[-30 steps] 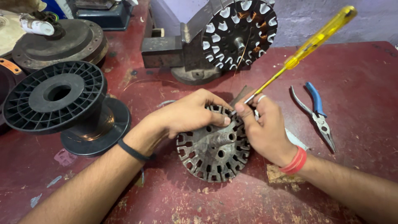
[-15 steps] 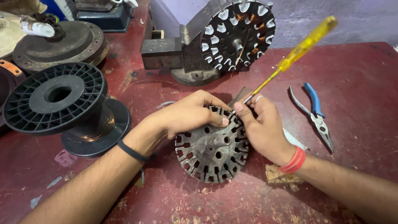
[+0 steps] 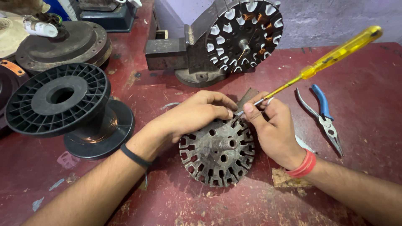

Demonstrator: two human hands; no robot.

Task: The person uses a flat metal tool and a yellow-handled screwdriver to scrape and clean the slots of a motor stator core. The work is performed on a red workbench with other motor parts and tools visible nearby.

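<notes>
The right hand's [image 3: 274, 127] fingers [image 3: 250, 111] pinch the metal shaft of a yellow-handled screwdriver [image 3: 331, 56], its tip at the rim of a round slotted grey metal stator core [image 3: 217, 152] lying on the worn red worktop [image 3: 167, 201]. The left hand [image 3: 194, 115] presses curled fingers on the core's upper edge. Blue-handled pliers [image 3: 324, 117] lie just right.
</notes>
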